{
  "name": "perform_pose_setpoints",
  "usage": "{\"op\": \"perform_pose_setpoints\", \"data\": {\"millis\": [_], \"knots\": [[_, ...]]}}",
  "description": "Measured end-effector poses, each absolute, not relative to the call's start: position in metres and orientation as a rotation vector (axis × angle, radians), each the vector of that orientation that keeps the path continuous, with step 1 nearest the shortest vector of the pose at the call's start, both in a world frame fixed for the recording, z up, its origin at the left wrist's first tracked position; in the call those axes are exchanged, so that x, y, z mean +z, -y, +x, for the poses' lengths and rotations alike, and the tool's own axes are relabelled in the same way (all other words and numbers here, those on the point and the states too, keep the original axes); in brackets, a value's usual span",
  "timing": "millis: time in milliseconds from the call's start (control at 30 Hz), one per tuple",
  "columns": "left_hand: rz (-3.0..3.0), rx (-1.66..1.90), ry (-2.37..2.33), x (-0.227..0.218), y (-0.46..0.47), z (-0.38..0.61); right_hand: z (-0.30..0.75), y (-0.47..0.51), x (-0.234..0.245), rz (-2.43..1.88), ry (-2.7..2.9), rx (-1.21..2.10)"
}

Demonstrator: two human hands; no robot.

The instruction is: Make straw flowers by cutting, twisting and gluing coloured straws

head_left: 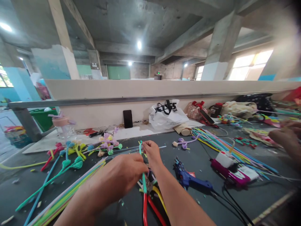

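A teal pipe cleaner (144, 183) runs upright between my hands. My left hand (130, 171) is closed around its middle, fingers partly hidden behind the knuckles. My right hand (151, 152) pinches it near the upper end with thumb and forefinger. Right below my hands lie pliers with red handles (145, 209), their jaws partly covered, and beside them a yellow handle (160, 197). A bundle of long coloured pipe cleaners (70, 191) stretches under my left forearm.
Finished pipe-cleaner flowers (108, 141) lie at the back left. A blue glue gun (191, 180) with a cord and a magenta power strip (225, 171) are on the right. Behind stand a phone (127, 119) and a white bag (166, 116). Another person's hand (287, 135) is at the far right.
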State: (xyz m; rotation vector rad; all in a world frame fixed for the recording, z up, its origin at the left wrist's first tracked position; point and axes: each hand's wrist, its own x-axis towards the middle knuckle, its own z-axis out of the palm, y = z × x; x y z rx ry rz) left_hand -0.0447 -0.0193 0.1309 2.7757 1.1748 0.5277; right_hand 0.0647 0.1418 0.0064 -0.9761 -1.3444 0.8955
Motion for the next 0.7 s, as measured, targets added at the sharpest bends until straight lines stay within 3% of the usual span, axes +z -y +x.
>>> {"op": "perform_pose_setpoints", "data": {"millis": [133,267,400,567,700], "knots": [[2.555,0.671,-1.018,0.137,0.026,-0.042,0.064,-0.132,0.014,-0.962,1.450,0.986],[1.974,0.861,-0.957,0.123,0.008,-0.050,0.055,-0.107,0.023,-0.751,1.678,1.242],[1.474,1.237,-1.033,0.107,-0.017,-0.062,0.048,-0.084,0.029,-0.512,1.792,1.504],[1.430,1.582,-1.207,0.097,-0.037,-0.071,0.050,-0.079,0.034,-0.190,1.501,1.801],[1.497,1.509,-1.525,0.087,-0.046,-0.072,0.047,-0.088,0.030,-0.300,1.295,1.662]]}}
